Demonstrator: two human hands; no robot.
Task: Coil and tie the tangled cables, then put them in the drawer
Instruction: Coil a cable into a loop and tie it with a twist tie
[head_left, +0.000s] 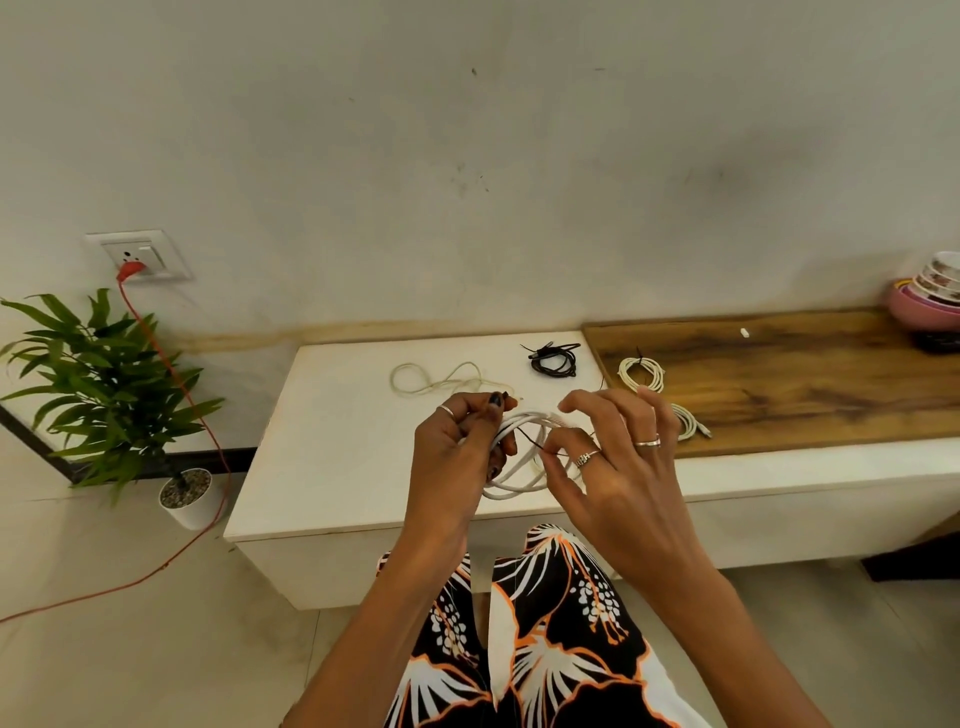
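Above the near edge of the white cabinet top (353, 441), both hands work a white cable coil (511, 480) held in the air at the centre of the view. At nine o'clock of the coil, the left hand (457, 457) has its fingers curled round the bundled loops, gripping them. At three o'clock, the right hand (618, 467) pinches a thin black tie (535, 444) between thumb and forefinger — its other fingers are spread and raised, two of them ringed.

On the cabinet top at eleven o'clock of the hands, a loose cream cable (436, 382) lies in untied loops. At one o'clock sits a black cable coil (555, 359), already bound. Farther toward two o'clock, on the wooden board (810, 384), rests a tied white coil (641, 374), and just beyond the right hand's fingers another white coil (688, 422) lies partly hidden.

Stacked bowls (930, 301) stand at the board's far three o'clock end. At nine o'clock, on the floor, a potted plant (104, 384) stands beside an orange cord (171, 379) plugged into a wall socket (137, 255) — the cord trails down across the tiles.
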